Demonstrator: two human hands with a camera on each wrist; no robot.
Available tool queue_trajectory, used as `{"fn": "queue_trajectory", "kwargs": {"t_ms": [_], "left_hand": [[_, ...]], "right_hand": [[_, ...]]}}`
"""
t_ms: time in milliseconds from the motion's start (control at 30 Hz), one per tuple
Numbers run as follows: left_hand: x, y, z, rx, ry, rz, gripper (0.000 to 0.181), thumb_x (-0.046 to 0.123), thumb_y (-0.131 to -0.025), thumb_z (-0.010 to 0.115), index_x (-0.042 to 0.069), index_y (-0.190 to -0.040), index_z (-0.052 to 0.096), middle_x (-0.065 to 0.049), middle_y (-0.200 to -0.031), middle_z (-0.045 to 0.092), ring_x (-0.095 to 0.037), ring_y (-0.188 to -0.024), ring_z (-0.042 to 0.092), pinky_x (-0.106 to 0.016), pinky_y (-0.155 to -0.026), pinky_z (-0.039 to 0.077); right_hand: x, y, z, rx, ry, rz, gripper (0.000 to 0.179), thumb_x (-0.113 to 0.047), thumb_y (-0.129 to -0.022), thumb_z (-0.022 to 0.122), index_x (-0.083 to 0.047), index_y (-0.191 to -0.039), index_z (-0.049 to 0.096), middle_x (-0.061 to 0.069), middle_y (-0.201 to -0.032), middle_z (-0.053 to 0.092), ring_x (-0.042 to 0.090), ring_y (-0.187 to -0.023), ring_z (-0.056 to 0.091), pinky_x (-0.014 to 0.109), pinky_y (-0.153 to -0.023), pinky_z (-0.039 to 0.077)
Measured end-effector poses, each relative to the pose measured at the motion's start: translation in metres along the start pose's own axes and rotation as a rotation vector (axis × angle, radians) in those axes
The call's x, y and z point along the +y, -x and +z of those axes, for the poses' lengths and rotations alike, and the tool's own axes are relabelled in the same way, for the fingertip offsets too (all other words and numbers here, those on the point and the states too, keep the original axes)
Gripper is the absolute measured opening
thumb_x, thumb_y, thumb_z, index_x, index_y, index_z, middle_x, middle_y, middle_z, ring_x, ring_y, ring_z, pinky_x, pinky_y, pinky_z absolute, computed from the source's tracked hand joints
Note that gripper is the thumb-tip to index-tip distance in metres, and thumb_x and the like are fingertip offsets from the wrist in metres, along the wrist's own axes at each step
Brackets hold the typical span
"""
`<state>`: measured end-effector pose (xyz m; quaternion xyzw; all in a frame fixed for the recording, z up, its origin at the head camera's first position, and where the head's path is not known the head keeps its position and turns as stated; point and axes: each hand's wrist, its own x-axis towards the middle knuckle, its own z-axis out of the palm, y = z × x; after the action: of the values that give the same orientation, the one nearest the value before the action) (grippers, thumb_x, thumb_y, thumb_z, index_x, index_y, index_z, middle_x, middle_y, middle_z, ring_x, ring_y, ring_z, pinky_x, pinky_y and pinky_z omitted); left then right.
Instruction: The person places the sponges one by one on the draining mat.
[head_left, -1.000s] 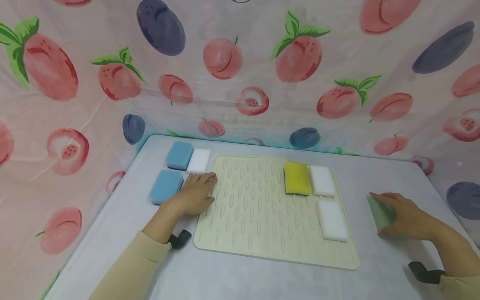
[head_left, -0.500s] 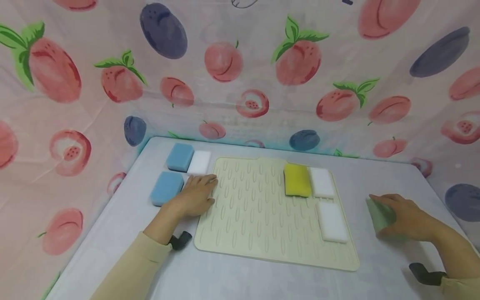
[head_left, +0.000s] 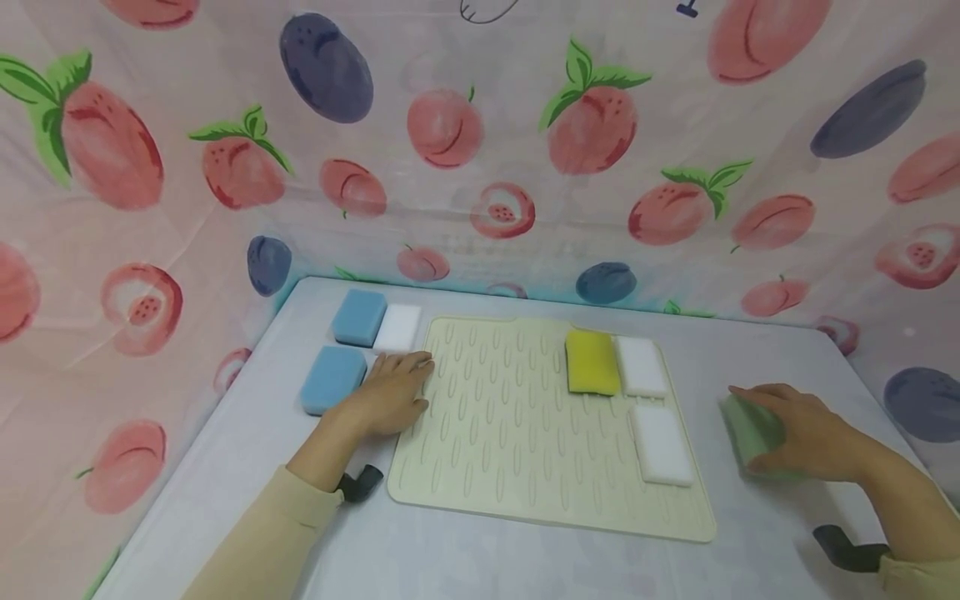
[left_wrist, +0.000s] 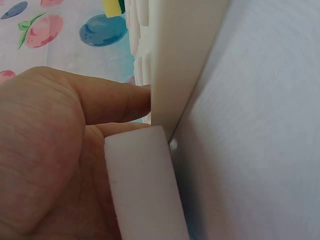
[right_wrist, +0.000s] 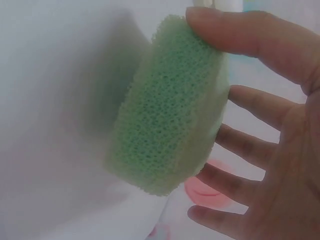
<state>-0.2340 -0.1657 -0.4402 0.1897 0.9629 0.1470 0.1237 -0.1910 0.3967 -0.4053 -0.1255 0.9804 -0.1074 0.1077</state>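
Observation:
My right hand pinches a green sponge between thumb and fingers, to the right of the cream ridged mat. In the right wrist view, the porous green sponge is tilted and casts a shadow on the white surface. My left hand rests at the mat's left edge with fingers fairly straight. Beneath that palm, the left wrist view has a white sponge beside the mat's edge, which the thumb and a finger touch. The head view mostly hides this sponge.
On the mat's right side lie a yellow sponge and white sponges, one at the back and one in front. Left of the mat are blue sponges, one far and one nearer, plus a white sponge.
My right hand has shifted slightly left with the green sponge, nearer the mat. My left hand has stayed in place. The head view has tilted up a little.

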Motion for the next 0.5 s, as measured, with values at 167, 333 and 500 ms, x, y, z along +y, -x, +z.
{"fn": "queue_trajectory", "kwargs": {"t_ms": [167,333,500], "left_hand": [[0.000,0.000,0.000,0.002,0.001,-0.002,0.063,0.022,-0.103,0.059,-0.001,-0.158,0.038,-0.014,-0.169,0.029,-0.041,-0.156,0.023,-0.064,-0.129,0.007],[0.000,0.000,0.000,0.000,0.013,-0.007,0.063,0.021,-0.103,0.059,0.000,-0.159,0.038,-0.014,-0.170,0.029,-0.041,-0.157,0.022,-0.064,-0.129,0.007],[0.001,0.000,0.000,0.001,0.012,-0.007,0.063,0.021,-0.103,0.059,0.000,-0.159,0.038,-0.014,-0.170,0.029,-0.041,-0.157,0.022,-0.064,-0.129,0.007]], "right_hand": [[-0.007,0.000,-0.003,-0.001,0.013,-0.005,0.110,-0.041,-0.062,0.096,-0.004,-0.152,0.047,0.031,-0.144,0.045,0.057,-0.122,0.046,0.077,-0.092,0.043],[-0.015,0.000,-0.005,-0.007,0.031,-0.002,0.109,-0.042,-0.062,0.096,-0.006,-0.152,0.047,0.029,-0.145,0.046,0.055,-0.122,0.047,0.077,-0.091,0.044],[-0.024,0.000,-0.006,-0.008,0.042,0.009,0.108,-0.042,-0.062,0.096,-0.008,-0.153,0.048,0.028,-0.145,0.046,0.054,-0.122,0.047,0.077,-0.092,0.044]]}}
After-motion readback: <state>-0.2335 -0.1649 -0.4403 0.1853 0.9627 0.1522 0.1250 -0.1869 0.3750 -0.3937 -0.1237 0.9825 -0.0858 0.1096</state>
